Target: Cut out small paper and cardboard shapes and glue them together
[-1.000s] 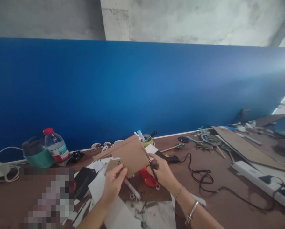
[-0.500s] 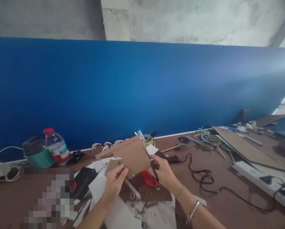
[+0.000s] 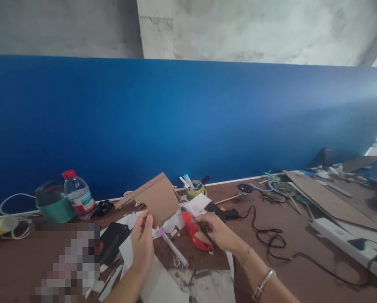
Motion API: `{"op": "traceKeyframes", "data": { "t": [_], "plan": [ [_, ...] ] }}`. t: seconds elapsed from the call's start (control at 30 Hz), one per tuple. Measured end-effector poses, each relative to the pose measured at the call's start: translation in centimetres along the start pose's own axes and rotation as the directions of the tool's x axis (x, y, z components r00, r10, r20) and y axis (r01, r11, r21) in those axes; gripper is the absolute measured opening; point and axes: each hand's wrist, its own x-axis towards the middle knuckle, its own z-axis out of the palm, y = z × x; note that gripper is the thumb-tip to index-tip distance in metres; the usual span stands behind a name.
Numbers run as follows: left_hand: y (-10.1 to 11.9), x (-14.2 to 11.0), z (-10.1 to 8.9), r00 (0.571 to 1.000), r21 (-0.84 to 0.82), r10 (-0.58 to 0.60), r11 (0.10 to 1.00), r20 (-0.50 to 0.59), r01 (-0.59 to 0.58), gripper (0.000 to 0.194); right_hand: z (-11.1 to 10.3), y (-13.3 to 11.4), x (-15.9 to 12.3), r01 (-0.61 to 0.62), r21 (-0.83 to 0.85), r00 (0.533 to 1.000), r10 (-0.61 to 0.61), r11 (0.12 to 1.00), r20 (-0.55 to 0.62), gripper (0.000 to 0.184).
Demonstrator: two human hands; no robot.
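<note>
My left hand (image 3: 143, 244) pinches the lower corner of a brown cardboard piece (image 3: 158, 195) and holds it tilted up over the table's clutter. To its right, my right hand (image 3: 216, 230) is closed on thin dark scissors (image 3: 197, 223), whose blades point up and left toward the cardboard without touching it. A red tool (image 3: 193, 232) and a pink-tipped pen (image 3: 173, 247) lie on a brown board just below and between my hands. White and black paper scraps (image 3: 112, 237) surround them.
A water bottle (image 3: 78, 194) and a green container (image 3: 54, 205) stand at the back left. A cup of pens (image 3: 194, 189), a black glue gun (image 3: 223, 211) with its cable (image 3: 272, 240), a white power strip (image 3: 343, 242) and a large cardboard sheet (image 3: 329, 201) are on the right. A blue panel (image 3: 188, 118) backs the table.
The scissors have come out of the cardboard and my right hand has dropped slightly. My left hand has swung the cardboard up and to the left, and its grip has shifted to the lower corner.
</note>
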Motion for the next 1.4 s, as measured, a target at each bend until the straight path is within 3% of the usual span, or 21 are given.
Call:
{"op": "traceKeyframes", "data": {
  "t": [0.13,0.3,0.37,0.43,0.57,0.63,0.7,0.8,0.87,0.97,1.07,1.17,1.3,1.4],
  "plan": [
    [0.0,0.0,-0.1,0.997,0.091,0.040,0.995,-0.060,-0.034,0.050,-0.4,0.0,-0.5,-0.082,0.167,0.995,0.072,0.983,0.067,0.031],
    [0.3,-0.1,-0.1,0.992,0.102,0.057,0.994,-0.115,-0.045,0.047,-1.3,-0.6,-1.6,-0.265,0.256,0.920,0.164,0.930,0.357,0.025],
    [0.7,-0.2,-0.1,0.992,0.132,0.083,0.989,-0.094,-0.070,0.046,-1.2,-0.7,-1.5,-0.204,0.343,0.965,0.128,0.917,0.231,0.029],
    [1.0,-0.5,-0.1,0.990,0.176,0.140,0.975,-0.013,-0.136,0.043,-0.9,-0.5,-0.9,-0.050,0.414,0.998,0.058,0.909,-0.005,0.035],
    [1.5,-1.3,-0.2,0.942,0.191,0.241,0.938,0.233,-0.287,0.035,0.0,0.2,0.3,0.098,0.451,0.957,0.040,0.887,-0.287,0.040],
    [1.6,-1.7,-0.2,0.916,0.183,0.239,0.934,0.323,-0.308,0.032,0.3,0.4,0.4,0.087,0.453,0.940,0.077,0.887,-0.332,0.038],
    [1.7,-2.0,-0.2,0.917,0.166,0.206,0.947,0.342,-0.274,0.034,0.5,0.2,0.4,0.061,0.450,0.942,0.098,0.891,-0.322,0.034],
    [1.8,-2.1,0.1,0.940,0.049,0.104,0.991,0.325,-0.127,0.057,1.0,-0.2,0.4,0.077,0.513,0.932,0.121,0.855,-0.342,0.032],
    [1.9,-1.9,0.4,0.926,-0.053,0.090,0.996,0.367,-0.075,0.068,1.6,-0.3,0.6,0.123,0.585,0.894,0.167,0.801,-0.416,0.036],
    [2.0,-1.6,0.6,0.852,0.011,0.080,0.995,0.517,-0.100,0.058,2.5,0.0,0.8,0.171,0.638,0.854,0.210,0.751,-0.476,0.041],
    [1.8,-1.6,0.8,0.787,0.101,-0.003,0.992,0.617,-0.076,0.039,3.1,0.4,0.8,0.163,0.633,0.871,0.190,0.757,-0.453,0.039],
    [1.4,-1.6,0.8,0.828,0.089,-0.023,0.995,0.561,-0.033,0.032,3.1,0.3,0.4,0.110,0.551,0.901,0.152,0.827,-0.407,0.037],
    [1.1,-1.2,0.6,0.939,0.074,0.023,0.996,0.342,-0.052,0.032,2.6,-0.4,0.0,0.010,0.375,0.945,0.114,0.927,-0.307,0.034],
    [1.4,-0.8,0.6,0.979,0.041,0.013,0.999,0.203,-0.022,0.033,2.3,-0.6,-0.1,0.018,0.200,0.971,0.030,0.980,-0.237,0.030]
  ]
}}
